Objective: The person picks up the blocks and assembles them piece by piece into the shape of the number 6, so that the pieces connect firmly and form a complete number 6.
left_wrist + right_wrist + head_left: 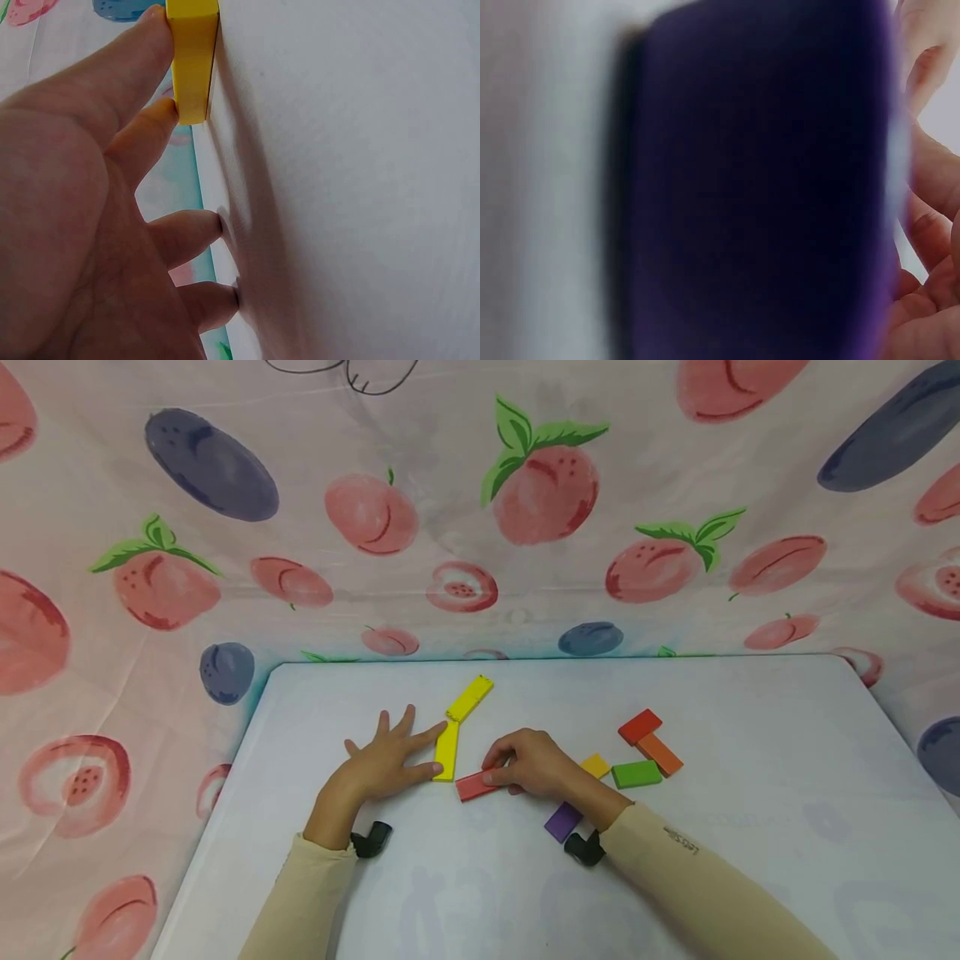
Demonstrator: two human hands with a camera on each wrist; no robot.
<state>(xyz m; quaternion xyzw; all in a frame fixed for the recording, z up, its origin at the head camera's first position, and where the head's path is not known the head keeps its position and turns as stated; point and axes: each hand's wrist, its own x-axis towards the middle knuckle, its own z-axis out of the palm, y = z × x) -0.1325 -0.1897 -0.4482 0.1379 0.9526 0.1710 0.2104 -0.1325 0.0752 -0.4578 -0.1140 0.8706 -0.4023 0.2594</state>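
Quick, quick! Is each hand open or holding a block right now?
Left hand: open, fingers spread, thumb and index finger touching the nearer yellow block.
Right hand: closed, pinching the pinkish-red block.

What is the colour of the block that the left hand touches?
The block is yellow; it shows best in the head view.

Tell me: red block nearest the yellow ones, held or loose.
Held: the head view shows the right hand gripping one end of the red block.
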